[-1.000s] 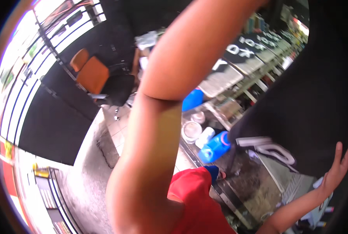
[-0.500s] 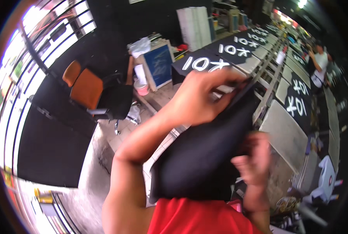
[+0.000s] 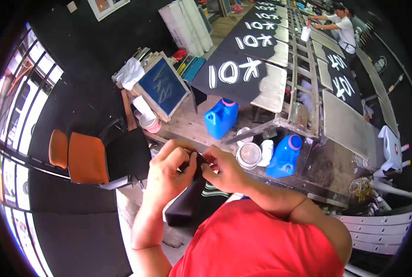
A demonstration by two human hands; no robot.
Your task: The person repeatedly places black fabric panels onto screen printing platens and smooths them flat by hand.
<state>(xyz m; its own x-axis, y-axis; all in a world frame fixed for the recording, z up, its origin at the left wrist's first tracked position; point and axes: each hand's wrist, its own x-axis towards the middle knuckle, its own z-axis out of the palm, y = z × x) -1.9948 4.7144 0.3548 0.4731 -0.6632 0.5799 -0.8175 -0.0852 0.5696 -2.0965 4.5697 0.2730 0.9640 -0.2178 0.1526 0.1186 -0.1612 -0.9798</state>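
My left hand [image 3: 169, 171] and my right hand [image 3: 225, 171] are close together in front of my chest, fingertips bent and pinched on the upper edge of a black cloth [image 3: 183, 208]. The cloth hangs down between them over my red shirt and shows pale stripes at its right part. Beyond my hands stand two blue jugs [image 3: 220, 121] with pinkish rings at the tops, some white tubs [image 3: 248, 156] and a dark wooden board surface [image 3: 189, 127].
A long bench carries printed black cloths [image 3: 229, 92] on pale boards, with more boards [image 3: 342, 124] right. An orange-and-black chair [image 3: 88, 159] is left. A framed blue screen [image 3: 162, 87] leans behind. A co-worker [image 3: 344, 30] in white stands at the far right bench.
My hands have come down from being raised and spread apart to meet in front of my chest. The black cloth moved down with them. The view has shifted, showing more of the bench.
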